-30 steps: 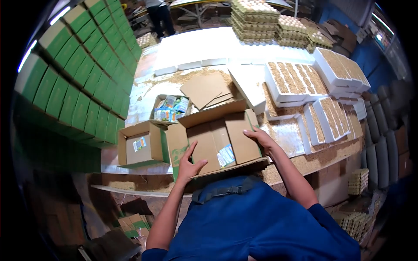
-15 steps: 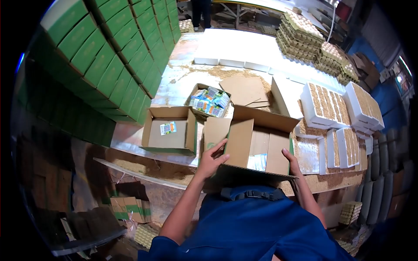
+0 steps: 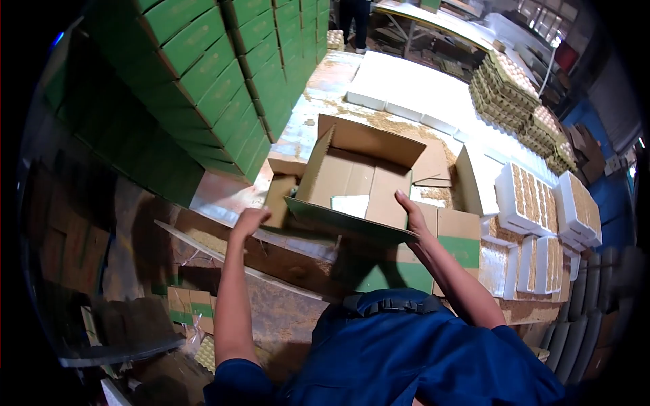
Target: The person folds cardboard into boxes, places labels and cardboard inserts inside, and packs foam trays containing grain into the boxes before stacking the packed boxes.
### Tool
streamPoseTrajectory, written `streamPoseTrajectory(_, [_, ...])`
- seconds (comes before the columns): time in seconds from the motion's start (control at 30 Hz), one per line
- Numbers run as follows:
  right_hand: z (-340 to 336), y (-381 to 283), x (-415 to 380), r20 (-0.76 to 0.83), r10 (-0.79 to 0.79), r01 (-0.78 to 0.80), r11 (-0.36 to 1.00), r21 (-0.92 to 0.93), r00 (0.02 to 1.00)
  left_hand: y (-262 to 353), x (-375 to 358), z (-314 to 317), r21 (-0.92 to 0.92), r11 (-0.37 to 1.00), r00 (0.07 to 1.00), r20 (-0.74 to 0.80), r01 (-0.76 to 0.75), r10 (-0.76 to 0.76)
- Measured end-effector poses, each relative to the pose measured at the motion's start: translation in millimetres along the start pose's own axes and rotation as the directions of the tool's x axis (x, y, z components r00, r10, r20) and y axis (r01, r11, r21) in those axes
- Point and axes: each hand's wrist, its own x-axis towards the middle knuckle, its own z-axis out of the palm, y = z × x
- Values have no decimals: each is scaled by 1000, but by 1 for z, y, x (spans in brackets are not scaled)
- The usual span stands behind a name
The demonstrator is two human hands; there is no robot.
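An open cardboard box (image 3: 352, 172), green outside, is tilted in the air over the table, with a printed packet (image 3: 351, 204) on its bottom. My right hand (image 3: 413, 213) grips its right side, the thumb inside the wall. To the left, my left hand (image 3: 252, 222) is off that box, near the lower left edge of a second open box (image 3: 279, 196). Its fingers are curled and blurred, so I cannot tell whether they hold the edge. The raised box partly covers the second box.
Green boxes (image 3: 233, 101) are stacked high at left. White foam trays (image 3: 528, 203) with husk-like filling stand at right, egg trays (image 3: 504, 95) behind them. Flattened cardboard (image 3: 457, 252) lies at the table's front. A person's legs (image 3: 354, 24) show at the far end.
The held box has moved left and up, over the second box and where the box of packets was seen. My left hand has let go of it and moved left. The view has shifted.
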Motion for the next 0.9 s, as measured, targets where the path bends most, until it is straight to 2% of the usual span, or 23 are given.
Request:
streamPoseTrajectory(0.07, [31, 5, 9, 1, -29, 29, 999, -43, 1000, -27, 14, 13, -401, 915, 999, -14, -46, 44])
streamPoseTrajectory(0.1, [40, 11, 13, 23, -20, 21, 998, -53, 1000, -23, 14, 9, -405, 913, 999, -25, -49, 42])
streamPoseTrajectory(0.13, [45, 17, 21, 43, -9, 12, 998, -63, 999, -17, 11, 5, -179, 983, 999, -10, -34, 32])
streamPoseTrajectory(0.17, [45, 27, 32, 61, -24, 30, 994, -100, 998, -11, 5, 2, 56, 998, 1000, 5, -13, 13])
streamPoseTrajectory(0.2, [48, 34, 39, 120, -9, 21, 995, -97, 993, -1, -4, 5, 51, 999, 1000, -5, -4, 4])
streamPoseTrajectory(0.27, [56, 46, 45, 184, -60, 92, 981, -171, 981, 14, -24, 9, -286, 958, 976, -200, 22, -82])
streamPoseTrajectory(0.3, [66, 49, 41, 244, -62, 102, 983, -153, 968, -23, -5, 4, -275, 961, 999, -34, 7, -17])
streamPoseTrajectory(0.33, [68, 56, 44, 259, -34, 88, 975, -203, 965, -25, -9, 6, -272, 962, 999, -38, 14, -25])
streamPoseTrajectory(0.4, [67, 69, 53, 219, 105, -40, 958, -284, 970, -25, -13, 13, -606, 776, 983, -154, -173, 99])
streamPoseTrajectory(0.43, [67, 74, 53, 224, 111, -44, 958, -284, 968, -16, -13, 6, -543, 826, 988, -47, -151, 149])
streamPoseTrajectory(0.47, [66, 77, 54, 137, 155, -76, 887, -456, 978, -8, -17, 3, -542, 827, 988, -55, -152, 146])
streamPoseTrajectory(0.5, [69, 77, 59, 49, 177, -111, 785, -610, 983, 21, -31, 0, -587, 810, 999, -46, -9, -22])
streamPoseTrajectory(0.53, [74, 71, 62, 57, 180, -108, 785, -610, 982, 40, -40, -3, -629, 766, 981, -24, 133, -191])
streamPoseTrajectory(0.6, [89, 48, 54, 80, 212, -29, 466, -884, 974, 37, -34, -11, -656, 744, 986, 2, 127, -167])
streamPoseTrajectory(0.63, [97, 40, 50, 62, 207, -23, 384, -923, 976, 31, -25, -14, -578, 810, 996, 51, 94, -79])
streamPoseTrajectory(0.67, [94, 42, 55, 66, 210, -21, 386, -922, 975, 23, -18, -16, -497, 866, 994, 110, 52, 3])
streamPoseTrajectory(0.7, [87, 46, 60, 35, 245, -68, 397, -915, 969, 29, -17, -10, -620, 785, 994, 96, 11, 61])
streamPoseTrajectory(0.8, [93, 48, 61, -23, 269, -128, 379, -916, 963, 37, -10, -8, -571, 820, 994, 104, 42, 21])
streamPoseTrajectory(0.87, [94, 52, 61, 53, 121, -10, 465, -886, 991, 38, -3, -9, -550, 834, 998, 61, 39, -6])
streamPoseTrajectory(0.9, [97, 51, 63, 72, 139, -6, 498, -867, 988, 34, 6, -11, -517, 854, 997, 72, 53, -19])
